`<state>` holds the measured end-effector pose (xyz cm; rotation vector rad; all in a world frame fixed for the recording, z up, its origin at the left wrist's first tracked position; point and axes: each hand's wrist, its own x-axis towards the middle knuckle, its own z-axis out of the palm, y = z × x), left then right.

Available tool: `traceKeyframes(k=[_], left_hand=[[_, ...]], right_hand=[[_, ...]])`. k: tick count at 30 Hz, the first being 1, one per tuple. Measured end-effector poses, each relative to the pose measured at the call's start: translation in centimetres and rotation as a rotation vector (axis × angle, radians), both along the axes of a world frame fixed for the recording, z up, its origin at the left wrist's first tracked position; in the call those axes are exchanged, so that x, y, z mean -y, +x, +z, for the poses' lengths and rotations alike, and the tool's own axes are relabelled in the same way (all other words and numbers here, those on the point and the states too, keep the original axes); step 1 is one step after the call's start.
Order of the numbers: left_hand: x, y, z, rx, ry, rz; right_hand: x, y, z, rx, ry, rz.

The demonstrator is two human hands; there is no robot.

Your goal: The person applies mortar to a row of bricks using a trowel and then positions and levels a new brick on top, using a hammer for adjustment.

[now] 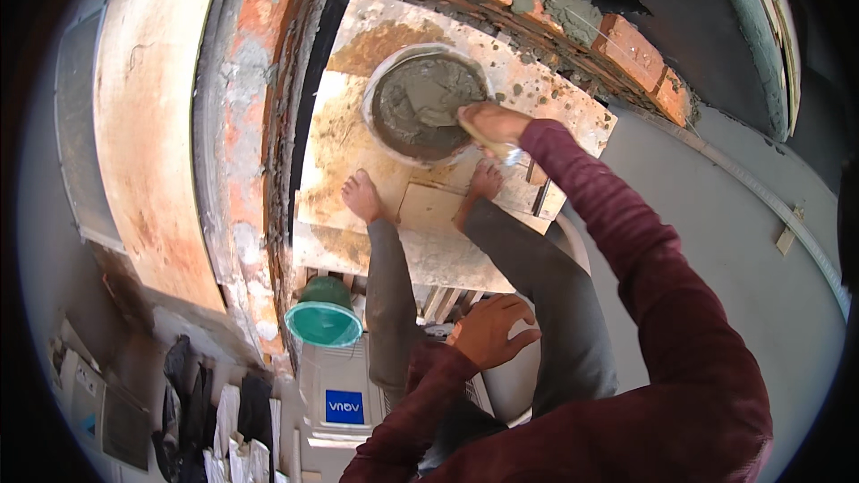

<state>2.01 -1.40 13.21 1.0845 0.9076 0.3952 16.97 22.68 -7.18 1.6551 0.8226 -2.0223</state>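
Right hand (pixel 495 123) reaches to the near right rim of a round, pale-rimmed tub (pixel 368 112). Fingers closed around the tan handle (pixel 483 139) of a tool; its working end, toward the mix, is not clear enough to name. Wet grey mortar (pixel 407 94) fills the tub's inside, lumpy on top, smeared up the inner wall. Tub lies just beside the right hand, on its left and slightly far side.

Left hand (pixel 494 331) is well apart from the tub, on the near side, over the lap between the legs. It holds nothing; fingers together and lightly bent, thumb spread away. Cannot tell whether it touches the grey trousers (pixel 573 313).

Tub stands on a wooden platform (pixel 331 148), spattered and stained brown. Both bare feet rest on the same boards, near side of the tub: left foot (pixel 361 197) to its near left, right foot (pixel 486 179) below the right hand.

Green bucket (pixel 324 322) sits tilted at the platform's near left edge. Mortar-streaked brickwork (pixel 255 125) runs along the left; another brick course (pixel 631 49) along the far right.
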Motion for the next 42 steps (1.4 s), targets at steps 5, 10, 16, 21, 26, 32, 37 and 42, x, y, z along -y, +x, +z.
traceKeyframes(k=[5,10,16,21,26,32,37,42], left_hand=[[0.7,3.2,-5.1,0.171,-0.069,-0.225],[-0.4,1.8,-4.6,0.214,0.020,-0.640],[0.4,-0.4,-2.5,0.228,0.102,-0.665],[-1.2,-2.1,-1.4,0.218,0.208,-0.826],[-1.1,-3.2,-1.1,0.110,0.280,-0.788],[-1.1,-3.5,-0.9,0.003,0.457,-0.826],[-1.5,-4.7,-1.9,-0.117,0.689,-0.804],[-3.0,-5.4,-6.1,-0.320,0.709,-0.715]], right_hand=[[1.1,-4.6,2.7,-0.051,0.198,0.698],[2.0,-0.9,3.6,-0.138,0.324,1.066],[3.8,2.4,5.7,0.211,0.713,0.863],[4.7,-1.3,2.3,0.104,0.530,0.898],[6.9,-1.2,1.1,0.043,0.562,0.728],[6.8,-0.1,-3.8,-0.108,0.680,0.597],[7.0,4.3,-6.4,-0.284,0.702,0.421],[6.8,5.5,-6.8,-0.384,0.565,0.332]])
